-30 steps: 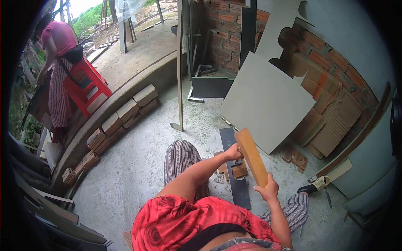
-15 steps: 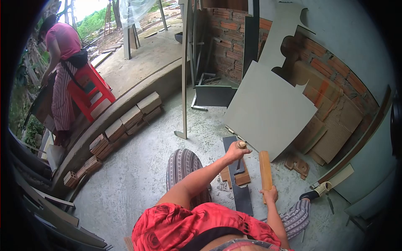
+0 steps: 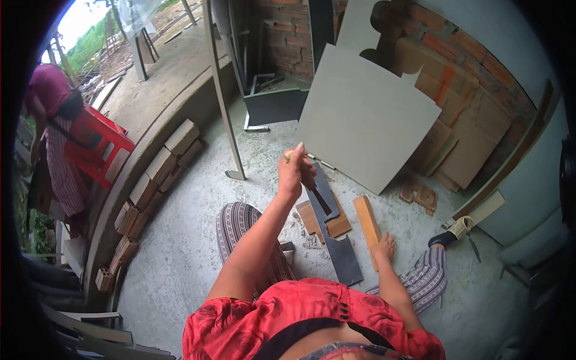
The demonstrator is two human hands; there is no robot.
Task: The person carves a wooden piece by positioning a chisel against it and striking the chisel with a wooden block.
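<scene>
My left hand (image 3: 291, 171) is closed around the handle of a chisel (image 3: 318, 195), raised over the work with its dark blade slanting down. Beneath it a narrow dark grey board (image 3: 345, 261) with a notch cut in its edge lies across brown wooden blocks (image 3: 340, 226) on the floor. To the right of the board rests a long yellowish wooden bar (image 3: 366, 219). My right hand (image 3: 385, 245) is low at the bar's near end, fingers spread, the thumb side against the wood.
A large grey panel (image 3: 369, 120) leans by the brick wall, with cardboard (image 3: 474, 138) behind it. Brown cut-out scraps (image 3: 419, 197) lie to the right. Stacked bricks (image 3: 159, 171) line the ledge at left. Another person (image 3: 54, 102) is beside a red stool (image 3: 102, 144).
My left hand has lifted the chisel up off the board and tilted it. My right hand has lowered the wooden bar to the floor and loosened its fingers. The view has shifted.
</scene>
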